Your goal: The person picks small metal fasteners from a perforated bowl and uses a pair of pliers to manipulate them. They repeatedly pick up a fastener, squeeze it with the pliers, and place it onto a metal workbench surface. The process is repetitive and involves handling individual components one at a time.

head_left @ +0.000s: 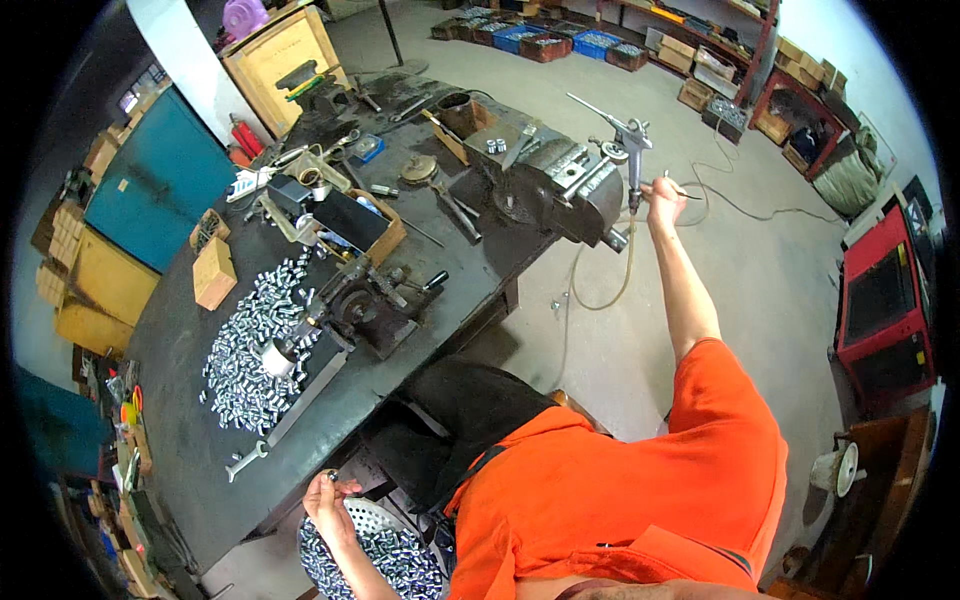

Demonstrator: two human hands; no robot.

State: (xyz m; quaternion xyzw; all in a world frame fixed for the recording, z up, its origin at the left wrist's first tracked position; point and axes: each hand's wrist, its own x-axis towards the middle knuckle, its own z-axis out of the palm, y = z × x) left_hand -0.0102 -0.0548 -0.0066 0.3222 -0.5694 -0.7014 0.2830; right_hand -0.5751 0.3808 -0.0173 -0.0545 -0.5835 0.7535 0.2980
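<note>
Right hand (661, 190) stretched far right, clenched round the air gun (628, 140) w/ hose, just beside the big vise (560, 180). Left hand (327, 497) near, low, pinching a small metal piece (331, 474) (prob. a sleeve) over a perforated basket (372, 512) of similar parts. Dark worktop (190, 450): heap of silvery sleeves (250, 340) at left, tan cardboard box (213, 272) beside. Blue crates (520, 36) on far floor.
</note>
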